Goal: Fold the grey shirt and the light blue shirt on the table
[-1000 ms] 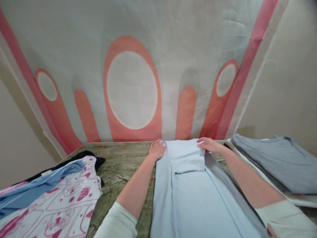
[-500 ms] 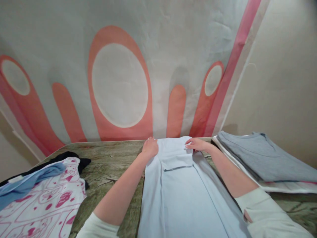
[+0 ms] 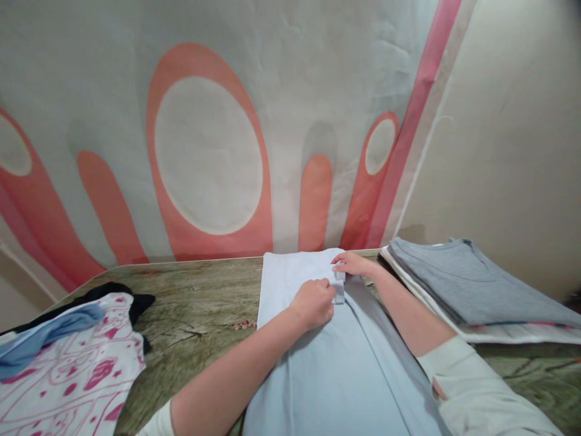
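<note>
A long pale blue garment (image 3: 345,369) lies lengthwise on the wood-patterned table, its far end near the table's back edge. My left hand (image 3: 314,303) is over its middle, fingers curled round a bunched flap of the cloth. Close beyond it, at the garment's far right edge, my right hand (image 3: 353,264) pinches the fabric between thumb and fingers. A small folded-over strip of cloth shows between the two hands. The left fingertips are partly hidden.
On the right sits a stack of folded clothes with a grey shirt (image 3: 481,284) on top. At left lie a white cloth with pink print (image 3: 82,375), a blue garment (image 3: 49,339) and a black one (image 3: 143,306). A wall with orange shapes (image 3: 209,242) stands behind the table (image 3: 195,297).
My left hand has moved right and nearer me, from the garment's far left corner to its middle, drawing the flap rightward. The far left part now lies flat. My right hand stays at the right edge.
</note>
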`<state>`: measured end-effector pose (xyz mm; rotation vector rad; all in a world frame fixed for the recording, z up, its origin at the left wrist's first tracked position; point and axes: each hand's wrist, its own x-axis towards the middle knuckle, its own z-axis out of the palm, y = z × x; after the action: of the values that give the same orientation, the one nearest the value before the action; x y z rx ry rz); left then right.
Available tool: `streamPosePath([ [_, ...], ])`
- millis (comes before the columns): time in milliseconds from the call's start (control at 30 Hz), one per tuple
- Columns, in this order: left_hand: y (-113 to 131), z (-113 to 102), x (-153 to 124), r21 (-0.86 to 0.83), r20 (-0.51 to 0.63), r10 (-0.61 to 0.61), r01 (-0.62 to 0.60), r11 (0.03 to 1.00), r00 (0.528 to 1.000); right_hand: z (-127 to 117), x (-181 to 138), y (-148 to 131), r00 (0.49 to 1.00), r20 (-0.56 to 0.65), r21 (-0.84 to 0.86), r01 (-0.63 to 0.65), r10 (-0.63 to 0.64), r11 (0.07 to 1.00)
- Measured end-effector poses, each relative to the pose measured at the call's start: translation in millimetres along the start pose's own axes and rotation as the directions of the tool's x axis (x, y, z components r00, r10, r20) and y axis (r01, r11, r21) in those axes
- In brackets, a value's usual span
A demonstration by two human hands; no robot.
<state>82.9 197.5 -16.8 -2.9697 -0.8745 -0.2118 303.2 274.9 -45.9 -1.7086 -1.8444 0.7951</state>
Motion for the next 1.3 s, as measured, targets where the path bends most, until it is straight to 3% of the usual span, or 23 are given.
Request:
streamPosePath([
  [133,-1.8,0.2,1.0,-0.017,-0.034,-0.006,0.005,1.0,0.999,2.1,0.7,0.8,1.0,0.015,0.02,-0.011,0.011,1.0],
  [300,-5.7,-7.3,2.0,-0.34,-0.154,-0.133,0.073,0.937,0.979,1.4,0.9,0.3,1.0,0.023,0.034,-0.02,0.019,0.999],
  [400,-10.3,-8.6,2.1,-0.581,-0.052,-0.113,0.062,0.811,0.992,0.1,-0.7,-1.3,1.0,0.029,0.041,-0.014,0.013,0.999],
  [500,-17.9,-7.1,2.2,-0.694,0.014,-0.034,0.034,0.72,0.999,-1.5,-4.0,-3.6,0.999,0.048,0.048,-0.009,0.007,0.999],
  [600,-33.2,-1.0,3.0,-0.617,-0.046,-0.11,0.058,0.785,0.993,-4.0,-7.8,-5.2,0.997,0.081,0.06,-0.006,0.001,0.998],
  [700,-57.3,11.4,2.5,-0.41,-0.108,-0.251,0.187,0.893,0.962,-5.9,-10.7,-5.2,0.995,0.103,0.074,-0.006,-0.002,0.997],
  [800,-82.0,25.6,-2.0,-0.202,-0.085,-0.339,0.317,0.926,0.937,-5.6,-11.4,-3.4,0.994,0.108,0.059,-0.003,-0.004,0.998],
  [967,-100.9,38.0,-10.9,-0.046,0.018,-0.373,0.374,0.926,0.928,-2.4,-6.6,0.9,0.997,0.073,-0.071,-0.021,0.026,0.997],
  [1100,-101.4,41.9,-11.4,-0.008,0.013,-0.365,0.365,0.931,0.931,0.5,-1.4,-4.8,0.997,-0.064,-0.235,-0.056,0.042,0.97],
  [1200,-101.6,45.2,-10.3,0.007,-0.017,-0.363,0.364,0.932,0.931,14.2,-0.4,-21.7,0.983,-0.177,-0.319,-0.016,-0.043,0.948],
  [1300,-102.3,47.5,-10.0,0.012,-0.043,-0.362,0.362,0.932,0.931,42.7,-2.2,-43.9,0.961,-0.118,-0.365,0.191,-0.248,0.911],
])
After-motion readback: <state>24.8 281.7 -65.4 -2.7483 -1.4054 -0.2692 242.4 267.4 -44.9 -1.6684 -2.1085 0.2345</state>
